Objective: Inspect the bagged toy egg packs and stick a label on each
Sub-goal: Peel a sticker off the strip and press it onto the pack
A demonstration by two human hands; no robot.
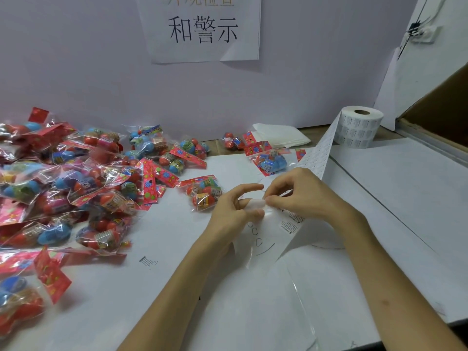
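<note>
A big heap of bagged toy egg packs (63, 183) covers the left of the white table. One pack (203, 193) lies alone just left of my hands, two more packs (269, 160) sit farther back. A label roll (359, 126) stands at the back right, and its label strip (316, 158) runs down to my hands. My left hand (235, 206) holds a small white label on its fingers. My right hand (296, 196) pinches that label's edge over the strip's clear backing (263, 239).
A paper sign with printed characters (202, 29) hangs on the back wall. Folded white cloth (281, 136) lies behind the far packs. A cardboard box flap (435, 110) rises at the right edge. Bare white table shows in the foreground.
</note>
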